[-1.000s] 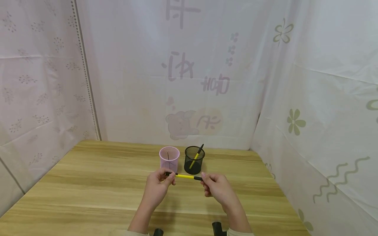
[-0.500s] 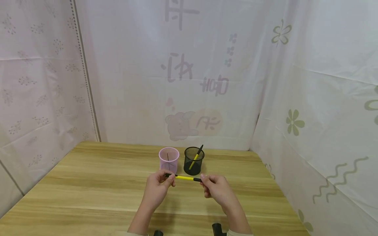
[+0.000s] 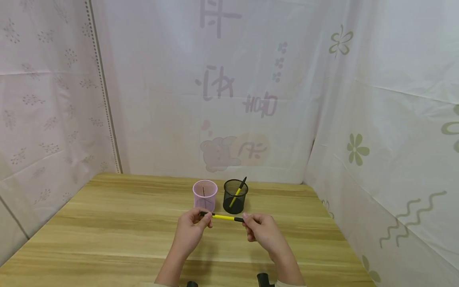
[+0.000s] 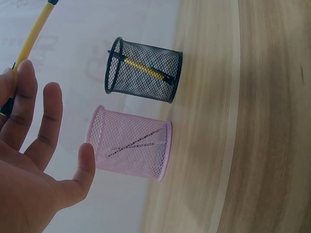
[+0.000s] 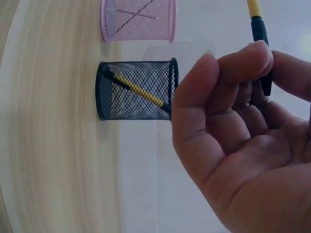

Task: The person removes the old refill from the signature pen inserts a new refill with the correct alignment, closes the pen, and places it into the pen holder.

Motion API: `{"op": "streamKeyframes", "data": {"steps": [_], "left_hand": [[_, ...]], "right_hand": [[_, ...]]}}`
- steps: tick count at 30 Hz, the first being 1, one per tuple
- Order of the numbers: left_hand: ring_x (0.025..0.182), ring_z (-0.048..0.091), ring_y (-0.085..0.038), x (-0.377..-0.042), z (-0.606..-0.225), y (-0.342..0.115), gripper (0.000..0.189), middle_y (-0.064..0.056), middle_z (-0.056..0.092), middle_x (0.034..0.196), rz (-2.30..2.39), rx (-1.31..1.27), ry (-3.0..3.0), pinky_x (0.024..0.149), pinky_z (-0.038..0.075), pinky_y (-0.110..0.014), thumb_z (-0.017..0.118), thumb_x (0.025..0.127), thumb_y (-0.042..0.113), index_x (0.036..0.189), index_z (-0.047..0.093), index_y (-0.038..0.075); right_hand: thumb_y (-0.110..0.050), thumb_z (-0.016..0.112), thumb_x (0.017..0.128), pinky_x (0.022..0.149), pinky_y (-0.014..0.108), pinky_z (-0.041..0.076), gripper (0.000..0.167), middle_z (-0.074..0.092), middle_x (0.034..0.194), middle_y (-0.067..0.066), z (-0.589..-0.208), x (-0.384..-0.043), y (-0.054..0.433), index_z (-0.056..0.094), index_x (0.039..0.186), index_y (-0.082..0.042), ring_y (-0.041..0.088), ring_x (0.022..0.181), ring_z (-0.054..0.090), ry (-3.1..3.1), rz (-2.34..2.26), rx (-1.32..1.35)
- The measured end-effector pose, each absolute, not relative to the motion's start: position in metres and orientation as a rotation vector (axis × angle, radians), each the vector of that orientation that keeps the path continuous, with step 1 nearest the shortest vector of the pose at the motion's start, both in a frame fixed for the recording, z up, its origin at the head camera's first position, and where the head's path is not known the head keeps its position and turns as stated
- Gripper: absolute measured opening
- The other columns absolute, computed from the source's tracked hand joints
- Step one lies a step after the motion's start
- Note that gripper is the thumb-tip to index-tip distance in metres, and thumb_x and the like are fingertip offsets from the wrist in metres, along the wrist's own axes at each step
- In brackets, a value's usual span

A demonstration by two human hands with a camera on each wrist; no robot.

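A yellow pen with black ends (image 3: 224, 217) is stretched level between both hands, above the table. The left hand (image 3: 191, 228) pinches its left black end between thumb and index finger, its other fingers spread apart in the left wrist view. At the opposite black end, the right hand (image 3: 263, 232) pinches with thumb and fingertips. Just beyond the hands stand two mesh pen cups. The pink cup (image 4: 129, 141) contains thin dark sticks that cross each other. Inside the black cup (image 5: 136, 91) leans a second yellow-and-black pen (image 3: 238, 192), its black tip rising past the rim.
The wooden table (image 3: 107, 223) reaches back to a pale printed curtain (image 3: 161, 99). More patterned sheets hang along the left and right sides. Two black objects (image 3: 263, 279) show at the bottom of the head view by the wrists.
The view has tilted very slightly, so the cups and hands sit a little lower in it. Both hands keep the same hold on the pen.
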State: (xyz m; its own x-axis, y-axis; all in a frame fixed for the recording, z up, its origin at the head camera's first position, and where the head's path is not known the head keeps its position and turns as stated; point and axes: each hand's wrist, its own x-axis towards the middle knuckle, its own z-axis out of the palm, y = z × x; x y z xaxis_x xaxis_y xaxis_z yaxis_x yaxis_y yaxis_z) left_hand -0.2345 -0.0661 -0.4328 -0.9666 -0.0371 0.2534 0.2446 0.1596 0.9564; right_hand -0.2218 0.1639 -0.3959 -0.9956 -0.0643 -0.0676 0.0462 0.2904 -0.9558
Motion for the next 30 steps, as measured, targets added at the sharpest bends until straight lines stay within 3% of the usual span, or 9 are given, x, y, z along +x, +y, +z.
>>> {"op": "streamKeyframes", "data": {"steps": [9, 15, 23, 30], "left_hand": [[0.077, 0.067, -0.015, -0.2376, -0.4335, -0.0677, 0.011, -0.008, 0.072, 0.078, -1.869, -0.218, -2.223, 0.068, 0.047, -0.023, 0.070, 0.101, 0.010, 0.097, 0.074, 0.001], [0.076, 0.068, -0.018, -0.2395, -0.4342, -0.0667, 0.008, -0.009, 0.072, 0.077, -1.873, -0.229, -2.210, 0.068, 0.047, -0.023, 0.072, 0.100, 0.009, 0.093, 0.074, 0.006], [0.075, 0.066, -0.012, -0.2410, -0.4339, -0.0678, 0.010, -0.009, 0.072, 0.077, -1.863, -0.233, -2.218, 0.067, 0.046, -0.023, 0.072, 0.101, 0.011, 0.095, 0.074, 0.004], [0.076, 0.067, -0.018, -0.2412, -0.4329, -0.0672, 0.008, -0.009, 0.072, 0.077, -1.854, -0.241, -2.213, 0.066, 0.045, -0.023, 0.071, 0.101, 0.010, 0.094, 0.074, 0.006]], "right_hand": [[-0.028, 0.060, 0.110, 0.071, 0.029, 0.056, 0.033, 0.055, 0.077, 0.001, -0.3944, -0.2224, 0.1624, 0.070, 0.099, 0.001, 0.015, 0.069, 0.055, 2.452, -1.829, -0.036], [-0.024, 0.060, 0.110, 0.071, 0.032, 0.057, 0.029, 0.056, 0.077, 0.002, -0.3981, -0.2265, 0.1620, 0.068, 0.097, 0.000, 0.016, 0.066, 0.055, 2.475, -1.835, -0.018], [-0.019, 0.062, 0.108, 0.073, 0.034, 0.058, 0.022, 0.059, 0.084, 0.004, -0.3941, -0.2259, 0.1613, 0.067, 0.101, 0.001, 0.017, 0.069, 0.057, 2.487, -1.834, -0.042], [-0.026, 0.063, 0.108, 0.073, 0.033, 0.059, 0.027, 0.062, 0.092, 0.007, -0.3929, -0.2261, 0.1602, 0.069, 0.111, 0.000, 0.016, 0.069, 0.059, 2.482, -1.853, 0.036]]}}
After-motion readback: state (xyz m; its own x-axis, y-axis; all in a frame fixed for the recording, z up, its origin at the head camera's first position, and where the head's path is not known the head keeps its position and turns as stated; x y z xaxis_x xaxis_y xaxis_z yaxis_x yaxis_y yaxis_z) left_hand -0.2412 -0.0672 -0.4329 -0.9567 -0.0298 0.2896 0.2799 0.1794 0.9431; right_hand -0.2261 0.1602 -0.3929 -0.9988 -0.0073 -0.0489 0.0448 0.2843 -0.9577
